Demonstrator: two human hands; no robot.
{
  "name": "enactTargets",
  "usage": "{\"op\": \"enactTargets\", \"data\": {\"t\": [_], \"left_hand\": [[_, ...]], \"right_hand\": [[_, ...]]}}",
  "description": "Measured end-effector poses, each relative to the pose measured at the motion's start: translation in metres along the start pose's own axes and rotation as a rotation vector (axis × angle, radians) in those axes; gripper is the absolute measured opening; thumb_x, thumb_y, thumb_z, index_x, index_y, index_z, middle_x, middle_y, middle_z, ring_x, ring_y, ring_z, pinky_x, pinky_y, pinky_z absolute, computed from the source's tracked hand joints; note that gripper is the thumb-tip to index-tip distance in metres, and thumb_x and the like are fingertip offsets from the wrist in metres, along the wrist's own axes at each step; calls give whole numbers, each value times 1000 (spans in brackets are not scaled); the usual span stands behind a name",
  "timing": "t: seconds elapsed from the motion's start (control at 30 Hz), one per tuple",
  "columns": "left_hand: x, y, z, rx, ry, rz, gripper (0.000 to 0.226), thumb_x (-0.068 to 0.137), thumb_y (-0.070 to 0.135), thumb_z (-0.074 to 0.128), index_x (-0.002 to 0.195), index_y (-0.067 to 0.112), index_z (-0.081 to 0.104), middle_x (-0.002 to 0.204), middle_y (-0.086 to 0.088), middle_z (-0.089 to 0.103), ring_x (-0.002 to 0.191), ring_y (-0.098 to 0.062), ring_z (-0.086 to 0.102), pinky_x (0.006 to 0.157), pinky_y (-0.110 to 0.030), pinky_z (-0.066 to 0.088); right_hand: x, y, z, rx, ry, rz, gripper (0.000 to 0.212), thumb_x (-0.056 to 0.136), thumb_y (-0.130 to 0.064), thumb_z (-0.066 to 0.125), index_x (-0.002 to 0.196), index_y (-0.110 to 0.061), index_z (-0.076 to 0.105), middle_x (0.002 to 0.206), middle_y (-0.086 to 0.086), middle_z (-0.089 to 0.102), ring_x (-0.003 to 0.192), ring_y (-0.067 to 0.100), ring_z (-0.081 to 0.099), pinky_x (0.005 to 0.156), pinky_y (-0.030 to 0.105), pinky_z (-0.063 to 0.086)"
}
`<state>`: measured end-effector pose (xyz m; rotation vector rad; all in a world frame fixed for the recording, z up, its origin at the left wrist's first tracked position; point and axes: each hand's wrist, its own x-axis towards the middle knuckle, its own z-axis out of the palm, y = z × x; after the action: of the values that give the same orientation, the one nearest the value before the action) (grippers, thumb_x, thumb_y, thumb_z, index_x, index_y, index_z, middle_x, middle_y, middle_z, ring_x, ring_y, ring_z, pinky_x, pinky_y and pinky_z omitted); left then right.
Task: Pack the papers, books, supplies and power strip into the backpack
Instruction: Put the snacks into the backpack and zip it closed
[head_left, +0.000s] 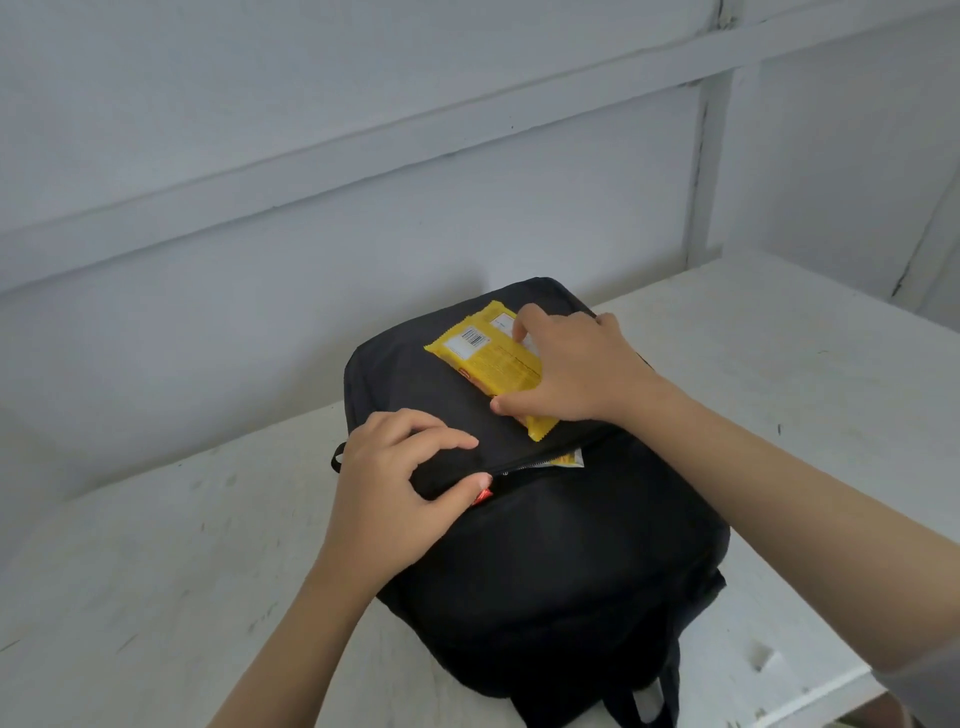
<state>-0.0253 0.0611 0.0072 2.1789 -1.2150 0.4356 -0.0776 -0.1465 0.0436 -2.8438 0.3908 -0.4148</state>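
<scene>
A black backpack (545, 561) lies flat on a scuffed white table (156, 545) as a person works at its front pocket. The left hand (395, 483) pinches the backpack's fabric just above the zip opening (535, 466), thumb beneath and fingers curled over the top, lifting the lip so the slot gapes. The right hand (576, 369) grips a yellow packet (483, 364) resting on the bag's upper panel, just beyond the opening. Its forefinger presses on the packet's face and its thumb hooks the near edge. A sliver of another yellow-and-silver wrapper (567, 460) shows inside the slot. Something red (483, 496) peeps out beside the left thumb; what it is cannot be told. The packet looks light and thin, a crinkly film wrapper with crimped ends, likely slick to the touch and easily crushed if its contents are brittle. A hold across its width, thumb on one long edge and fingers on the other, seems surest, with a crimped end leading it in edgewise. The backpack is soft and slack, so its mouth probably falls closed unless held, which calls for one hand on the lip near the zip. Its straps (623, 712) lie at the near end
</scene>
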Motion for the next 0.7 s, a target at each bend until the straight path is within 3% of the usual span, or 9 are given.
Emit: {"op": "enactTargets", "data": {"t": [0.2, 0.3, 0.4, 0.53, 0.6, 0.7], "left_hand": [[14, 8, -1, 57, -87, -57, 42, 58, 70, 67, 91, 43, 68, 85, 21, 52, 88, -3, 41, 77, -18, 28], [21, 16, 2, 84, -75, -37, 24, 66, 50, 75, 87, 39, 71, 82, 19, 54, 85, -6, 44, 76, -28, 32], [31, 19, 1, 5, -32, -24, 7, 74, 33, 75, 81, 33, 73, 79, 18, 59, 78, -3, 48, 75, -33, 42], [53, 21, -6, -124, 101, -54, 8, 76, 20, 74, 83, 25, 75, 71, 17, 58, 73, 8, 53, 65, -5, 37], [65, 21, -10, -158, 180, -34, 8, 75, 16, 75, 82, 20, 75, 70, 13, 59, 70, 11, 52, 62, -1, 34], [79, 18, -14, -145, 260, 11, 9, 73, 22, 71, 82, 20, 75, 73, 9, 60, 65, 0, 47, 64, -5, 34]], "right_hand": [[-9, 5, 0, 117, 43, 53, 63, 71, -49, 63, 124, -24, 41, 91, -1, 49, 87, 21, 49, 70, 30, 33], [-23, 8, -4, 361, 78, 136, 57, 72, -44, 65, 123, -29, 44, 96, -2, 53, 89, 19, 51, 64, 30, 37], [-41, 9, -10, 674, 169, 177, 48, 75, -35, 67, 119, -32, 48, 103, -6, 54, 90, 15, 53, 68, 24, 43], [-70, 4, -19, 842, 338, 106, 50, 70, -34, 62, 118, -29, 49, 103, -20, 56, 93, 2, 54, 66, 11, 42], [-84, -1, -22, 773, 430, 24, 50, 70, -33, 62, 118, -25, 52, 107, -17, 57, 95, -1, 53, 71, 12, 42], [-102, -8, -20, 684, 500, -99, 52, 66, -33, 58, 116, -18, 58, 119, -5, 57, 110, 3, 52, 86, 12, 37]]}}
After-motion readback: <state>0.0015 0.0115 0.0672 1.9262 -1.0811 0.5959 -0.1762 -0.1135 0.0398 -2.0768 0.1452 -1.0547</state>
